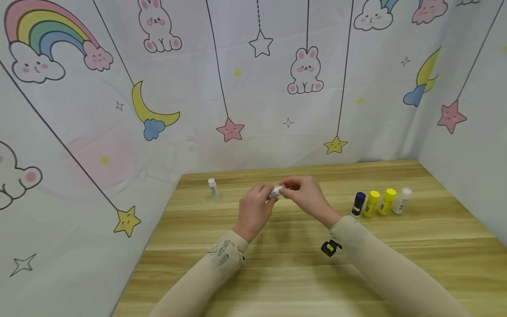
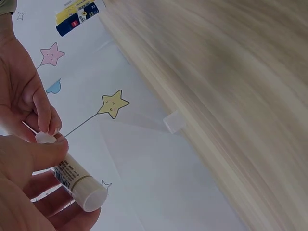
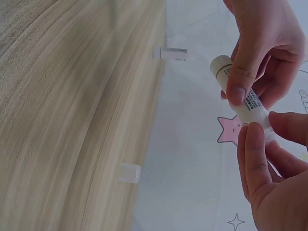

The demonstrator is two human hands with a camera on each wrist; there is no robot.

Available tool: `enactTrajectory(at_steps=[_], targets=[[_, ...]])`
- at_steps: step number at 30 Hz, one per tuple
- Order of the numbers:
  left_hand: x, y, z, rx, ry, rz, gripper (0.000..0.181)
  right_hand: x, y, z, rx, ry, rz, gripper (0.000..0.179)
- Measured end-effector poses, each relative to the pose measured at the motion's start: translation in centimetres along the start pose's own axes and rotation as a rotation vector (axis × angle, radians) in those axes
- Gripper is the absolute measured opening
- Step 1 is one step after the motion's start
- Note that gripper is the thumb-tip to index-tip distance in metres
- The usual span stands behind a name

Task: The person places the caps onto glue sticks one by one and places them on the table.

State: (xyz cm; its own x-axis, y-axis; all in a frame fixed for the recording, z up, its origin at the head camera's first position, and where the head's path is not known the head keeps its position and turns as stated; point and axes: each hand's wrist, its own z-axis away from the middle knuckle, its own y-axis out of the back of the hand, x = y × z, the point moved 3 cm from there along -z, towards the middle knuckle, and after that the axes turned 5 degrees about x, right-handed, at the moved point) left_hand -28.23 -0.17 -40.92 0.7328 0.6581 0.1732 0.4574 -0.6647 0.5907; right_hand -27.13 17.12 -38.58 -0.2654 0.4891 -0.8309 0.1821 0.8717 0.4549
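Note:
A white glue stick is held up above the table between both hands. My left hand grips its body, with the thumb lying across the printed label in the right wrist view. At the other end my right hand pinches the tip between thumb and fingers. Those fingertips cover most of that end, so its detail is hidden. On the table in the right wrist view lies a loose translucent white cap, also visible as a small cap in the left wrist view.
Another white glue stick stands at the back left of the wooden table. To the right stand a dark blue glue stick, two yellow glue sticks and a white one. A patterned curtain surrounds the table's back and sides.

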Motion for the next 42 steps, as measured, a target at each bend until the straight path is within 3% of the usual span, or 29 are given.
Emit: enactTrajectory(at_steps=[7,18,32,42], targets=[[0.0,0.0,0.1,0.017,0.015,0.032,0.029,0.1,0.5,0.0,0.022,-0.012,0.001,0.023],[0.0,0.3,-0.2,0.042,0.022,0.007,0.024,0.5,1.1,0.1,0.042,0.031,0.077,0.018],[-0.8,0.2,-0.8,0.048,0.069,0.004,0.020,1.0,1.7,0.5,0.021,0.068,0.194,0.018],[-1.5,0.2,-1.1,0.073,0.086,-0.005,0.020,1.8,2.4,1.0,-0.010,0.044,0.247,0.017]])
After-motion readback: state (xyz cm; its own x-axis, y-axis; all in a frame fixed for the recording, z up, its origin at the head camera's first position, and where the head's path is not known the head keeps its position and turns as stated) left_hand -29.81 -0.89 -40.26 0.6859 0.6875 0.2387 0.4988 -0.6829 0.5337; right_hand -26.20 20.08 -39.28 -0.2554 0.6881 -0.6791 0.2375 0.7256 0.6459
